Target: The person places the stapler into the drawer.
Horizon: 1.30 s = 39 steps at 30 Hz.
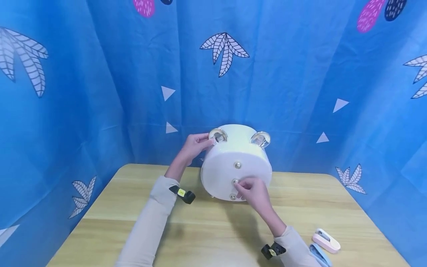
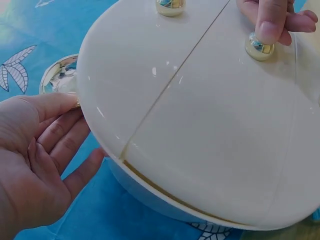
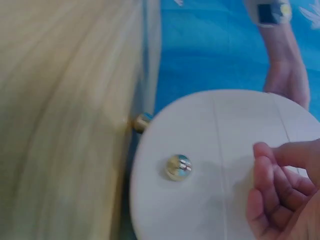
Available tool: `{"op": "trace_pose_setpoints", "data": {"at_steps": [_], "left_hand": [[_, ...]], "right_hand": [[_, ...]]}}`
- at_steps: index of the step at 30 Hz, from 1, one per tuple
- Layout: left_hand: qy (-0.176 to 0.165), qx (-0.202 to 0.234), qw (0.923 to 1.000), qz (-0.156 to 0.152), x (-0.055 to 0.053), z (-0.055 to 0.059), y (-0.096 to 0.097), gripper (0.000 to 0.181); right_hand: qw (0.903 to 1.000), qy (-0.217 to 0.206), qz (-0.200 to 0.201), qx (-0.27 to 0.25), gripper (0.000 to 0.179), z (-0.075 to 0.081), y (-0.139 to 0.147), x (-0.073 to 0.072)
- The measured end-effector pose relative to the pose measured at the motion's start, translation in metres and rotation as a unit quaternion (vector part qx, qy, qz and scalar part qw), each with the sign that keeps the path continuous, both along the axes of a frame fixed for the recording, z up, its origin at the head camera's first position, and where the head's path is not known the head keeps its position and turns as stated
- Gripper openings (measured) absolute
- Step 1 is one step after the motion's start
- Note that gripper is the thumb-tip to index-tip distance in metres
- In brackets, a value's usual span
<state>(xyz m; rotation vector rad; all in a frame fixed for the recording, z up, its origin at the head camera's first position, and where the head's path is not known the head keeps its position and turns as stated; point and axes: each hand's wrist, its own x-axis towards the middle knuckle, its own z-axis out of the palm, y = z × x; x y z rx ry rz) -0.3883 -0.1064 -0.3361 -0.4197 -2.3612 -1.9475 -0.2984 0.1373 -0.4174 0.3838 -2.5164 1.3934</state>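
Observation:
A white round drawer box [image 1: 217, 170] with two shiny gold ears stands at the table's back, its front split by seams into three drawers. My left hand [image 1: 195, 146] grips the left ear [image 2: 62, 72], thumb over it and the other fingers behind. At the front, my right hand [image 1: 254, 191] pinches the middle gold knob [image 2: 260, 50] between thumb and fingertips; the right wrist view hides that knob behind the hand. A thin gap runs along the middle drawer's edge in the left wrist view. Above and below sit the top knob [image 1: 238, 165] and bottom knob [image 3: 179, 167].
On the wooden table [image 1: 207, 237], a pink-and-white stapler-like item [image 1: 327, 241] and a blue one [image 1: 320, 255] lie at the front right, beside the right sleeve. A blue patterned curtain [image 1: 283, 74] hangs close behind the box and along both sides.

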Motion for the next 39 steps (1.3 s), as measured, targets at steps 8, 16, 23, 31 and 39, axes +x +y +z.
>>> {"op": "trace_pose_setpoints", "data": {"at_steps": [8,16,23,31,39], "left_hand": [[0.048,0.041,0.9976,0.027,0.003,-0.021,0.005,0.044],[0.071,0.080,0.9903,0.089,0.017,-0.047,0.012,0.044],[0.091,0.090,0.9866,0.102,0.017,-0.049,0.017,0.045],[0.083,0.085,0.9913,0.056,0.010,-0.045,0.021,0.051],[0.079,0.095,0.9921,0.019,0.003,-0.039,0.019,0.053]], "right_hand": [[0.9988,-0.038,0.029,-0.005,0.018,0.001,0.000,0.000],[0.9983,-0.053,0.025,-0.007,0.019,-0.012,-0.005,0.009],[0.9992,-0.037,0.017,0.005,0.019,-0.012,-0.004,0.009],[0.9972,-0.043,0.058,0.023,0.025,-0.002,0.012,0.000],[0.9739,-0.172,0.141,0.043,0.026,-0.005,0.031,-0.012]]}}
